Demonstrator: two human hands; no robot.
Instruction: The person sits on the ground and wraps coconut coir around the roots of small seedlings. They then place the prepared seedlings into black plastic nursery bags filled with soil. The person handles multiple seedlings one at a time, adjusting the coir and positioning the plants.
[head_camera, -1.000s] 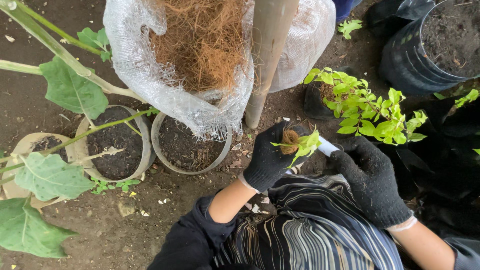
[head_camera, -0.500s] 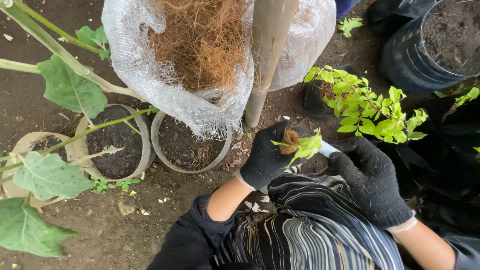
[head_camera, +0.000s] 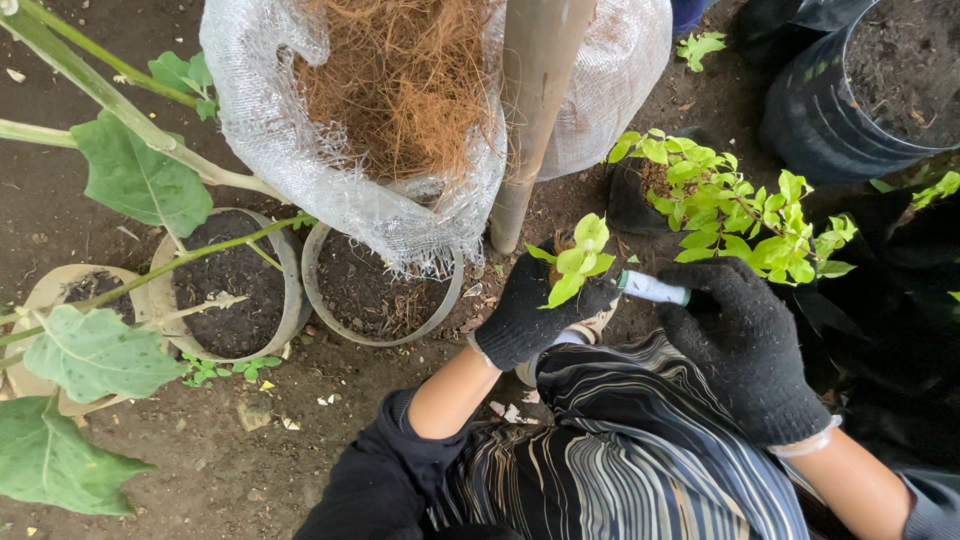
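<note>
- Black-gloved left hand (head_camera: 525, 318) grips a small light-green leafy cutting (head_camera: 577, 262), upright over the striped lap.
- Black-gloved right hand (head_camera: 742, 345) closes around a slim white-and-green tool (head_camera: 652, 288), its tip beside the cutting.

Soft, even daylight from overhead; faint shadows only. Mild glare on white mesh sack (head_camera: 300, 150). Sharp focus throughout, dark right edge, slight wide-angle stretch.

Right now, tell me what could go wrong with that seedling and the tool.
1. The tool in the right hand points at the seedling held by the left hand; a slip could nick its stem or leaves.
2. The sack of fibre leans over the pots; a bump might spill it.
</note>
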